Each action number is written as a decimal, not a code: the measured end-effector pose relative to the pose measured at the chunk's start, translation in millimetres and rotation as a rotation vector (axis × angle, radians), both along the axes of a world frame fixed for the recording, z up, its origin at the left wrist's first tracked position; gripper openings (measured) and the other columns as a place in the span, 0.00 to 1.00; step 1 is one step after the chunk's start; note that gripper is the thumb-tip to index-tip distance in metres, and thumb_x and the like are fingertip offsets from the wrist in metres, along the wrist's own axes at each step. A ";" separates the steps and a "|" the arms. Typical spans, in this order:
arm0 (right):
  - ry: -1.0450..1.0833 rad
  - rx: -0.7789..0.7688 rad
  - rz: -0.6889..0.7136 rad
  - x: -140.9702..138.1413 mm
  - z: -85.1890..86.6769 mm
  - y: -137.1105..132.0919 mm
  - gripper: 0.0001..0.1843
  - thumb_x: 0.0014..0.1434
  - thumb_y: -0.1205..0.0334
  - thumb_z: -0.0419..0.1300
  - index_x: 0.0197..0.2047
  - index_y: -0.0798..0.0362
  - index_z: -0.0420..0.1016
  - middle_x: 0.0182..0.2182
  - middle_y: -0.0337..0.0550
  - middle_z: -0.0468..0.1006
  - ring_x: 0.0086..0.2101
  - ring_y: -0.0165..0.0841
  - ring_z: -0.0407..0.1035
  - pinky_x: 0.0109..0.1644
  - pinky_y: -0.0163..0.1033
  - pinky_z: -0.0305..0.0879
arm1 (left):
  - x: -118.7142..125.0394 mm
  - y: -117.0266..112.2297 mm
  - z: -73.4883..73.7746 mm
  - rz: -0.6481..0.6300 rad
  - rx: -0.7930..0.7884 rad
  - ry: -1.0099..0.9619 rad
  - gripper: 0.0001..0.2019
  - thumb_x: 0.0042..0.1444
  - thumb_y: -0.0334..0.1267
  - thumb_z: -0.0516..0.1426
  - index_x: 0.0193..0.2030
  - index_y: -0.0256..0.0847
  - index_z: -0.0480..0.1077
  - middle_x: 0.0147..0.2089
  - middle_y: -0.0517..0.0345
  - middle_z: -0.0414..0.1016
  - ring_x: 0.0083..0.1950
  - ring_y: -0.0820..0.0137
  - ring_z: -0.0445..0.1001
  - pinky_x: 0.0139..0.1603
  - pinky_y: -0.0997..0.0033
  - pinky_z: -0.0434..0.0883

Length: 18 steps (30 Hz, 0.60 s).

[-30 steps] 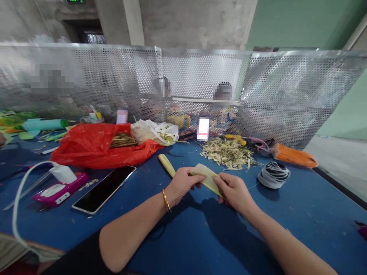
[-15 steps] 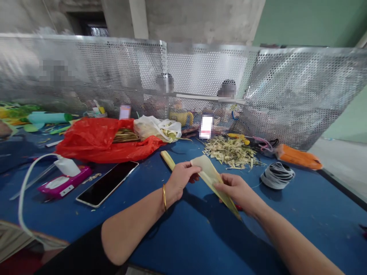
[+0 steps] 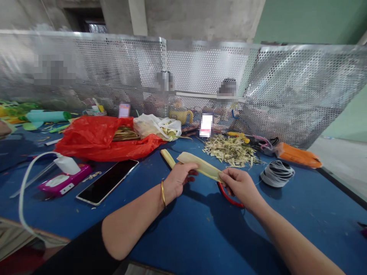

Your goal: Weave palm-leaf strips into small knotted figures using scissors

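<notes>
Both my hands hold one pale yellow leaf strip point(image 3: 200, 166) above the blue table point(image 3: 177, 229). My left hand point(image 3: 179, 179), with a gold bangle at the wrist, pinches the strip's left end. My right hand point(image 3: 241, 185) is closed on its right end. A red-handled tool point(image 3: 228, 196) lies on the table under my right hand, mostly hidden. Just behind my left hand a second rolled yellow leaf piece point(image 3: 168, 157) rests on the table.
A heap of leaf trimmings point(image 3: 229, 149), a coil of white cord point(image 3: 276, 172) and an orange object point(image 3: 298, 156) lie to the right. Left are a red plastic bag point(image 3: 97, 143), a phone point(image 3: 107, 181) and a pink case point(image 3: 64, 181). A perforated metal screen point(image 3: 286, 88) closes the far side.
The leaf strip has been turned from hanging down toward me to lying almost level between my hands. A red-handled tool now shows under my right hand.
</notes>
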State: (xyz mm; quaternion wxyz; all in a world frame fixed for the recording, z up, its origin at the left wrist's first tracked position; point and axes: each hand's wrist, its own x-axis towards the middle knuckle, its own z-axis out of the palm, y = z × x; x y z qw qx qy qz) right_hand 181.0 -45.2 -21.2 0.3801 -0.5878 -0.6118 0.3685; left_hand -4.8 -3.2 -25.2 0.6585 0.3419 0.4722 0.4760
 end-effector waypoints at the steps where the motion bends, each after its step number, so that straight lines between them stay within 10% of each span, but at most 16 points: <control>1: -0.016 0.004 0.003 -1.3 -1.7 -0.4 0.16 0.56 0.50 0.55 0.22 0.51 0.65 0.10 0.30 0.62 0.12 0.24 0.54 0.17 0.31 0.48 | 1.8 -2.9 -0.7 -0.067 -0.019 -0.007 0.10 0.39 0.33 0.63 0.31 0.35 0.72 0.27 0.60 0.72 0.24 0.77 0.69 0.23 0.78 0.62; 5: -0.007 -0.016 0.040 -6.1 -6.8 -1.4 0.17 0.56 0.50 0.56 0.22 0.51 0.64 0.09 0.28 0.59 0.11 0.23 0.50 0.16 0.30 0.45 | 7.1 -10.5 -3.8 -0.174 -0.042 -0.002 0.10 0.40 0.36 0.66 0.30 0.34 0.75 0.27 0.58 0.74 0.24 0.77 0.69 0.23 0.78 0.62; 18: -0.033 -0.062 0.050 3.4 0.4 4.3 0.16 0.53 0.49 0.57 0.25 0.53 0.69 0.15 0.33 0.65 0.14 0.23 0.51 0.18 0.31 0.46 | -0.7 4.2 -1.0 0.104 -0.014 -0.098 0.02 0.48 0.31 0.62 0.29 0.33 0.74 0.21 0.59 0.72 0.19 0.76 0.68 0.21 0.78 0.67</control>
